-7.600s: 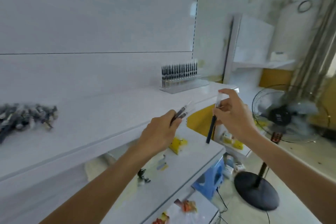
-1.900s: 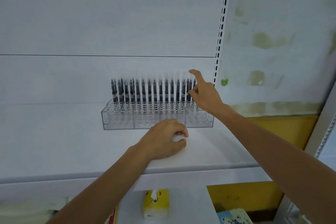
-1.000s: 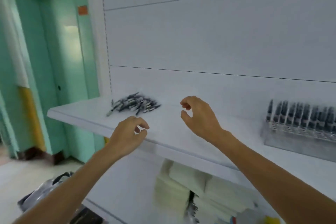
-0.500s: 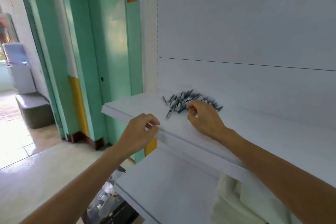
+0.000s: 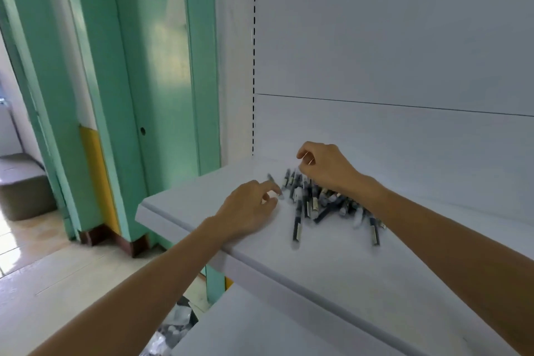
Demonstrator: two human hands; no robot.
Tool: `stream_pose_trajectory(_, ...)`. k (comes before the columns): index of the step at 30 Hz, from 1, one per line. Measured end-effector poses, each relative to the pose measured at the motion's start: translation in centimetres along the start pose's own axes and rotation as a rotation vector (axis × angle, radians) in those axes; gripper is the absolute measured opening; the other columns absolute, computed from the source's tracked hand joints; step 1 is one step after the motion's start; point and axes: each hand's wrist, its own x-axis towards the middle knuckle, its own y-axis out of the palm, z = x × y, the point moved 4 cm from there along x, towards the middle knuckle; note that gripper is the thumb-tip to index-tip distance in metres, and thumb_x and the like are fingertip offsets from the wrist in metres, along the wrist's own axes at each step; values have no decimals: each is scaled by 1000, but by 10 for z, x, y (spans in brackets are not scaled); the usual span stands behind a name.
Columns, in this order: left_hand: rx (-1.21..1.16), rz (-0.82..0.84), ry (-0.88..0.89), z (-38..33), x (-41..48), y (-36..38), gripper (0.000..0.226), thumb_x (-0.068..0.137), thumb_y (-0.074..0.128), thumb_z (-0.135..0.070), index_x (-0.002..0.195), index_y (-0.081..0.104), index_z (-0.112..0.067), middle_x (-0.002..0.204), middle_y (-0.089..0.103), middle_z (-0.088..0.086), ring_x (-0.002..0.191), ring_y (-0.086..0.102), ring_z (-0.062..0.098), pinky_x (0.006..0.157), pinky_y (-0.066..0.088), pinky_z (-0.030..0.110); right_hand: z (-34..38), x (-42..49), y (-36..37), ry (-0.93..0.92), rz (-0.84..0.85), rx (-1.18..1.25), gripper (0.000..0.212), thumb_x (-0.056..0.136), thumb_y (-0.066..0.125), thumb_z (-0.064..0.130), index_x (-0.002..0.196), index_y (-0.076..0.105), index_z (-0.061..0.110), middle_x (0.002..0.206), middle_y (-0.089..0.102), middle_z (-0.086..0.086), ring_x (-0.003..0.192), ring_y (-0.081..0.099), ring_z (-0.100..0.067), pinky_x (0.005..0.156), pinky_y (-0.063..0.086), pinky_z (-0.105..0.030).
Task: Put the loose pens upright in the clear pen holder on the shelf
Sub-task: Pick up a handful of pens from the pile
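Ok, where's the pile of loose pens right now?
In the head view, the pile of loose pens lies near the left end of the white shelf, partly under the right hand and just right of the left hand.

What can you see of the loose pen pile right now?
The loose pens lie flat in a jumbled heap near the left end of the white shelf, crossing one another, none upright. They look like dark plastic barrels with pale labels; blur hides detail. The right hand curls over the heap's far side, the left hand reaches a stray pen at its left edge; grip unclear.
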Motion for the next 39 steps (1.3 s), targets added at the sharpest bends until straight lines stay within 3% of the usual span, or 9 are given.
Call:
stream_pose_trajectory(9, 46, 133, 164, 22, 86, 20, 31, 96, 41, -35, 113, 63, -22, 98, 59, 8, 94, 57, 25, 75, 43, 31, -16, 37, 28, 156, -28, -135, 23, 91, 48, 12, 111, 59, 11, 102, 63, -4, 89, 59, -18, 82, 50, -33)
stream_pose_trajectory(18, 126, 289, 320, 42, 101, 16, 25, 91, 46, -24, 113, 55, -15, 102, 51, 10, 101, 51, 28, 80, 39, 32, -4, 53, 52, 221, -39, -275, 23, 90, 47, 13, 108, 63, 15, 103, 65, -5, 93, 59, -20, 80, 49, -33)
stream_pose_trajectory(22, 165, 273, 340, 56, 90, 0, 14, 92, 41, -17, 93, 53, -9, 99, 52, 14, 95, 53, 33, 71, 35, 31, 1, 61, 73, 238, 77, -602, 15, 91, 44, 17, 98, 56, 15, 101, 61, -10, 91, 56, -25, 72, 42, -32)
stream_pose_trajectory(25, 209, 262, 337, 75, 82, -13, 16, 94, 35, -14, 90, 50, -9, 101, 51, 16, 96, 53, 35, 72, 37, 34, 11, 65, 78, 281, 129, -719, 13, 92, 45, 21, 84, 47, 11, 87, 57, -8, 78, 49, -23, 65, 40, -30)
stream_pose_trajectory(28, 252, 294, 302, 91, 76, -22, 15, 91, 39, -5, 101, 49, -7, 106, 48, 13, 97, 51, 32, 81, 43, 38, 19, 71, 84, 357, 124, -697, 18, 91, 51, 24, 82, 47, 10, 72, 45, -2, 71, 48, -22, 59, 37, -28)
stream_pose_trajectory(32, 261, 243, 310, 98, 65, -34, 29, 91, 36, 3, 117, 35, -8, 90, 40, 10, 85, 49, 27, 67, 37, 33, 26, 77, 89, 488, 106, -610, 21, 87, 52, 12, 69, 40, 12, 69, 43, -1, 70, 50, -21, 54, 36, -25)
stream_pose_trajectory(35, 229, 203, 259, 103, 57, -34, 27, 93, 32, 2, 118, 33, -7, 96, 49, 13, 86, 54, 27, 65, 35, 29, 28, 76, 86, 548, 59, -551, 29, 87, 52, 9, 64, 34, 13, 66, 40, -1, 57, 41, -15, 48, 31, -24)
stream_pose_trajectory(37, 145, 178, 187, 104, 58, -35, 23, 93, 30, 1, 114, 34, -6, 100, 55, 14, 89, 57, 28, 65, 35, 28, 29, 73, 76, 557, -61, -477, 20, 86, 52, 9, 67, 44, 9, 69, 44, -2, 61, 47, -18, 49, 32, -24)
stream_pose_trajectory(39, 18, 181, 104, 104, 59, -39, 17, 94, 29, -1, 109, 34, -5, 93, 56, 14, 83, 56, 28, 64, 36, 30, 34, 64, 60, 553, -196, -381, 8, 85, 53, 13, 85, 59, 8, 83, 56, -5, 76, 58, -25, 58, 40, -26)
